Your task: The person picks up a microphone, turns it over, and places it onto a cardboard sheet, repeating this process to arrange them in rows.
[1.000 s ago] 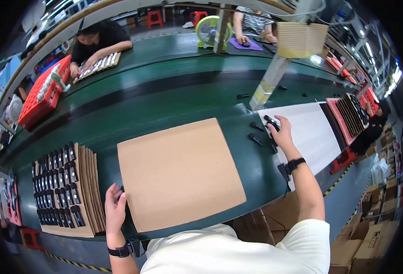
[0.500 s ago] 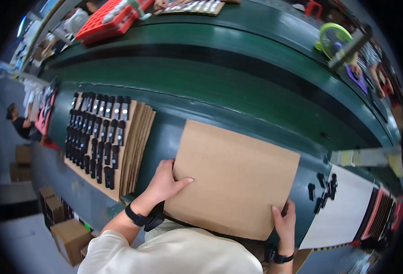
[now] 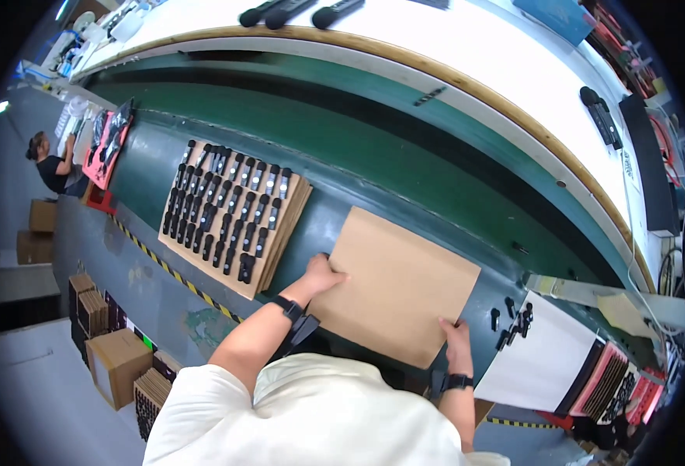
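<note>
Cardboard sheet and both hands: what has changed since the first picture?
The right hand came away from the black microphones, leftward to the cardboard sheet, holding its right edge; the left hand now holds its left edge. The loaded stack still lies to the left.

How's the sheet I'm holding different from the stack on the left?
The sheet is bare; the stack carries rows of black devices. The sheet looks thin; the stack shows several layers. Your left hand and right hand hold the sheet; neither touches the stack. Both are brown cardboard.
</note>
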A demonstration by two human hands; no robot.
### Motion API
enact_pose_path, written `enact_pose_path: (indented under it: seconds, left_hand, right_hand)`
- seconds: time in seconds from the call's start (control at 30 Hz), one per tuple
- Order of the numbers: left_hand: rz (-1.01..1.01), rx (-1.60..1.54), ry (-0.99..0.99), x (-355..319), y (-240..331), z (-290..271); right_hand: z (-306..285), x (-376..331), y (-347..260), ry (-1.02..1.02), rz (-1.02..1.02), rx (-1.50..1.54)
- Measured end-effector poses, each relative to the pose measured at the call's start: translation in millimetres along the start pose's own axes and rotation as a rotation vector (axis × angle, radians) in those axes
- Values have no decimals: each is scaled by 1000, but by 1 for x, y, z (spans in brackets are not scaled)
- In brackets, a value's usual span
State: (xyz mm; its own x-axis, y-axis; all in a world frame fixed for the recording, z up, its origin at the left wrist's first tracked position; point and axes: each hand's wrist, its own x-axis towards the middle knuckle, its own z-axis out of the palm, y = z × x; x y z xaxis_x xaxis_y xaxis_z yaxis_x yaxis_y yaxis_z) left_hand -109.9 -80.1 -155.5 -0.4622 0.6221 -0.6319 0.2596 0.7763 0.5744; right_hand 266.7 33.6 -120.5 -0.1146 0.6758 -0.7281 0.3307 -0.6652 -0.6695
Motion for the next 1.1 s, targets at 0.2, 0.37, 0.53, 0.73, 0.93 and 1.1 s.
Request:
enact_pose_path:
  seconds: [0.2, 0.37, 0.53, 0.73, 0.93, 1.1]
  left_hand:
    - [-24, 121, -142, 3, 26, 15]
    - [-128, -2, 2, -15, 35, 15]
    - [-160, -42, -112, -9, 35, 7]
    - [-7, 60, -143, 12, 10, 12]
    - [85, -68, -54, -1, 14, 3]
    - [137, -416, -136, 13, -11, 18]
  right_hand:
    - [-34, 19, 20, 82, 51, 50]
    - [-16, 8, 0, 22, 59, 178]
    - [-23, 10, 5, -102, 69, 187]
    - [-5, -5, 23, -24, -45, 203]
    - [0, -13, 30, 19, -58, 249]
    - [6, -21, 31, 0, -93, 285]
